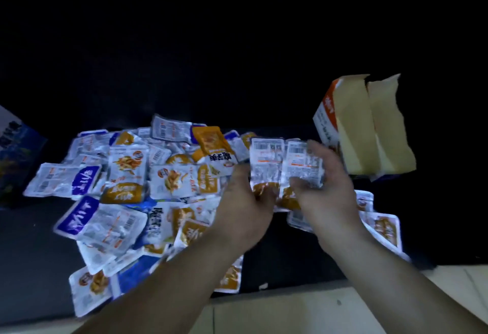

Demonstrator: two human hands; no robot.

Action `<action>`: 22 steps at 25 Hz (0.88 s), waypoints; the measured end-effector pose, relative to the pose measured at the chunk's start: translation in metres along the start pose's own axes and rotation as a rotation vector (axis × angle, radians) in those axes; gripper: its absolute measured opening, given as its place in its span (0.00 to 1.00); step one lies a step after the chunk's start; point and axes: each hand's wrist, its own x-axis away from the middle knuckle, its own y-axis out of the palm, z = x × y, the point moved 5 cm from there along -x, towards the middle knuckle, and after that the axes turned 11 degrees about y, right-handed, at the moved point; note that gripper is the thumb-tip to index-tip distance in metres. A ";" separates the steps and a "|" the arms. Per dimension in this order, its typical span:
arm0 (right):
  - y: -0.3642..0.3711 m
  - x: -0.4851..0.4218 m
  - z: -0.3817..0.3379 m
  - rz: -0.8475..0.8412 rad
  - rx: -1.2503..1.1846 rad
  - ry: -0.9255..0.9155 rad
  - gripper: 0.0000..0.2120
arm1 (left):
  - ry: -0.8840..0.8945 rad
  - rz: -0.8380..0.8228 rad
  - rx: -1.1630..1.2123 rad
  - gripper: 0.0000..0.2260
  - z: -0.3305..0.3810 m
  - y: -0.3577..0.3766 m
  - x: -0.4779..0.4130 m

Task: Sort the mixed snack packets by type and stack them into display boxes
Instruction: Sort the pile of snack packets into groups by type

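Dark tabletop [29, 267], pale floor [290, 315]

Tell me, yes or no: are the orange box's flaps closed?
No, both flaps of the orange box stand open, showing their plain cardboard insides.

Mixed packets [137, 183]: a loose, overlapping heap of white, orange and blue sachets, spread over the left and middle of the dark worktop [31, 254] and reaching its near edge.
Held packets [266, 159]: 2 sachets with barcode backs shown, side by side above the heap, gripped by the left hand [248, 201] and right hand [327, 191].
Display box [369, 127]: an orange-and-white carton, cream flaps open, tilted, towards the worktop's right side.
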 end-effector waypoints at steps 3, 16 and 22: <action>-0.044 -0.008 0.023 0.183 0.025 0.021 0.31 | -0.037 -0.038 0.014 0.19 -0.013 0.029 -0.005; 0.012 0.017 0.082 -0.112 0.956 -0.337 0.29 | 0.181 -0.051 -0.992 0.35 -0.049 -0.054 0.084; 0.055 0.050 0.050 -0.243 0.570 -0.152 0.33 | 0.131 -0.102 -0.990 0.50 -0.082 -0.067 0.082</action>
